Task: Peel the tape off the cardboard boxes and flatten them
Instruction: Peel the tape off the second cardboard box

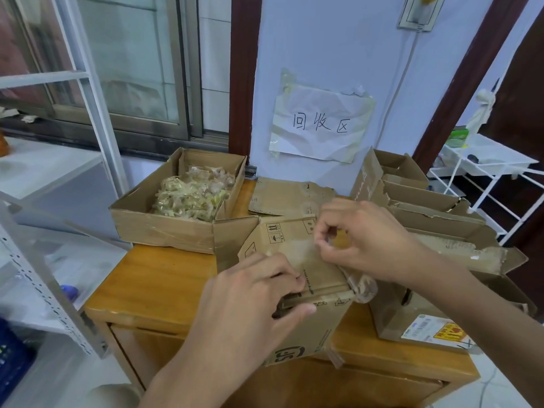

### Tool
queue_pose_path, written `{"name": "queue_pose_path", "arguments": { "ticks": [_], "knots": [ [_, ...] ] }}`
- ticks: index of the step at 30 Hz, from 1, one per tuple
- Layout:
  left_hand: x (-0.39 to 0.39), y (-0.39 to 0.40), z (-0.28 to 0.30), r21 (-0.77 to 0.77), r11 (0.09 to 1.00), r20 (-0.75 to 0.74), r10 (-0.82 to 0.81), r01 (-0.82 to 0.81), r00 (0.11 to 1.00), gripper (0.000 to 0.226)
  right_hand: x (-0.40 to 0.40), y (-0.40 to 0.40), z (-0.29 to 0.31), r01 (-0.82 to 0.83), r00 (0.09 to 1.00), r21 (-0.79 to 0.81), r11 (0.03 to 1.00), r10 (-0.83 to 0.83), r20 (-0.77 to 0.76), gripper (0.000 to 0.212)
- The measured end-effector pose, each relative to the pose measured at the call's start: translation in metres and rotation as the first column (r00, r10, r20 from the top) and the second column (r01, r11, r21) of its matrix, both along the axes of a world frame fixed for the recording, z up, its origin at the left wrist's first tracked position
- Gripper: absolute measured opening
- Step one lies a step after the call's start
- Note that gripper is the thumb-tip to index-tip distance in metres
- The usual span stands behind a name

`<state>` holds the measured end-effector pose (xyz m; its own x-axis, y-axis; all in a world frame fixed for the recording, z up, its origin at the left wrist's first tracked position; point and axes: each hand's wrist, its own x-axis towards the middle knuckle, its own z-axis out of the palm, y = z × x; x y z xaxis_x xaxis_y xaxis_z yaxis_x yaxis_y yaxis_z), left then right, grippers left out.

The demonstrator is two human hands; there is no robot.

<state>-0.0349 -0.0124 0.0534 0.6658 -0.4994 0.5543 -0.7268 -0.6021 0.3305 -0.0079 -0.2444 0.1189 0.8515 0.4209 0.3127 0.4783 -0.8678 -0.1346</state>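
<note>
Head view, box (306, 313) tilted, flap rearward, right hand (362, 240) pinching tape (360, 285)

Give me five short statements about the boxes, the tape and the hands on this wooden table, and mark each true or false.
1. The left hand grips the small box at its near top edge. True.
2. The right hand is pinching clear tape on the box's top flap. True.
3. The open box at the back left is empty. False: it holds a heap of crumpled peeled tape.
4. A paper sign with handwriting is taped to the wall. True.
5. The small box is already flattened. False: it stands in box shape.
</note>
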Motion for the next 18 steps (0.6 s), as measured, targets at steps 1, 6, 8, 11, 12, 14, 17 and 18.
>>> {"name": "queue_pose_path", "arguments": {
  "ticks": [1, 6, 8, 11, 12, 14, 17, 18],
  "knots": [
    [0.0, 0.0, 0.0, -0.001, 1.0, -0.001, -0.003, 0.003, 1.0, 0.042, -0.001, 0.001, -0.001, -0.012, 1.0, 0.002, 1.0, 0.012, 0.0, 0.008],
    [-0.002, -0.004, -0.002, 0.004, 1.0, 0.014, -0.022, 0.022, 1.0, 0.035, 0.006, 0.001, -0.008, 0.032, 0.997, 0.035, 0.999, -0.034, 0.066, 0.005],
    [-0.001, -0.002, -0.003, 0.005, 0.999, 0.0, -0.033, 0.033, 0.999, 0.035, 0.009, -0.001, -0.009, 0.073, 0.997, 0.186, 0.98, -0.079, 0.021, 0.007],
    [0.002, 0.0, -0.002, -0.007, 0.998, -0.027, -0.061, 0.061, 0.998, 0.034, 0.005, -0.008, -0.011, 0.165, 0.986, 0.408, 0.898, -0.147, -0.074, 0.015],
    [0.003, 0.0, -0.002, -0.005, 0.998, -0.029, -0.069, 0.069, 0.997, 0.033, 0.002, -0.01, -0.013, 0.193, 0.981, 0.461, 0.866, -0.162, -0.106, 0.015],
    [0.003, -0.001, -0.001, 0.006, 0.996, -0.034, -0.084, 0.084, 0.996, 0.032, -0.005, -0.014, -0.017, 0.231, 0.973, 0.57, 0.789, -0.181, -0.144, 0.016],
    [0.002, -0.002, 0.001, 0.021, 0.995, -0.048, -0.094, 0.095, 0.994, 0.032, -0.016, -0.018, -0.023, 0.291, 0.955, 0.688, 0.664, -0.242, -0.171, 0.018],
    [0.003, -0.001, 0.002, 0.024, 0.995, -0.053, -0.097, 0.099, 0.994, 0.032, -0.02, -0.019, -0.025, 0.308, 0.948, 0.717, 0.626, -0.264, -0.177, 0.02]
  ]
}}
